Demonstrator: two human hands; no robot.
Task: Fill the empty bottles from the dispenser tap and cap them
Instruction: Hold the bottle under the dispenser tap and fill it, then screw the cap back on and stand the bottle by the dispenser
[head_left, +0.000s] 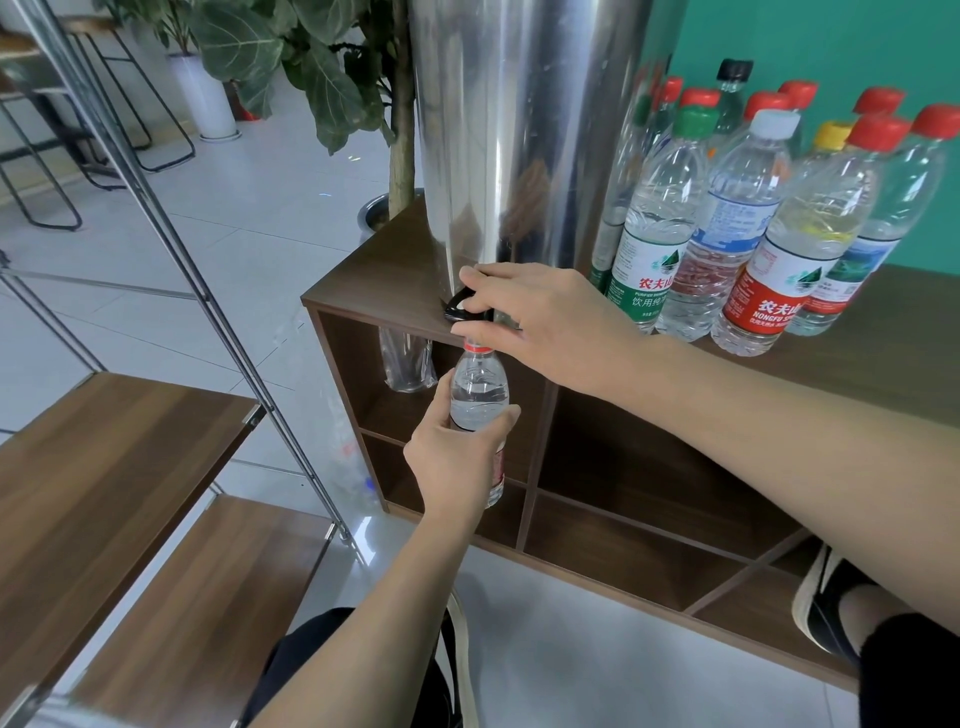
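Below, left hand (453, 457) gripping bottle (479, 395), right hand (545, 322) on tap (462, 306)

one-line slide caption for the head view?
Left hand holds a bottle under the dispenser tap while the right hand works the tap; capped bottles stand alongside.

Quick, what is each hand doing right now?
Left hand: grips the bottle, holding it under the tap.
Right hand: fingers curled on the black tap lever of the steel dispenser.
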